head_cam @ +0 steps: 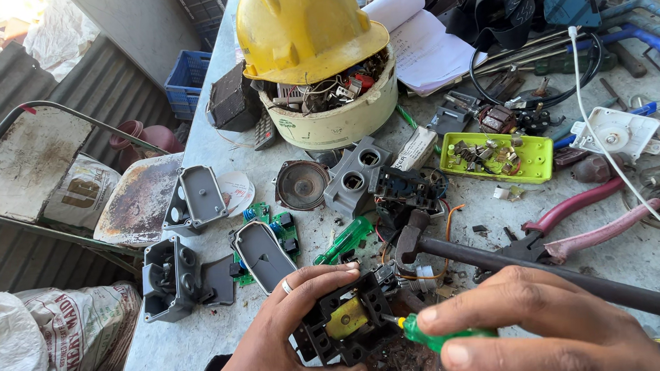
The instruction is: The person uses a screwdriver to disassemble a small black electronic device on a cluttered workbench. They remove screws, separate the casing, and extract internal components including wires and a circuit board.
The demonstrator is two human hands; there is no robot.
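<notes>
Left hand (278,330) clamped round black plastic housing with yellow insert (346,320), low centre on grey metal worktable (179,347). Right hand (541,325) gripping green-handled screwdriver (431,337), tip touching housing. Hands close together, not touching. Black-handled hammer (534,272) just behind. Pink-handled pliers (584,219) further right. Yellow hard hat (297,23) atop cream tub (341,116) of parts, well back.
</notes>
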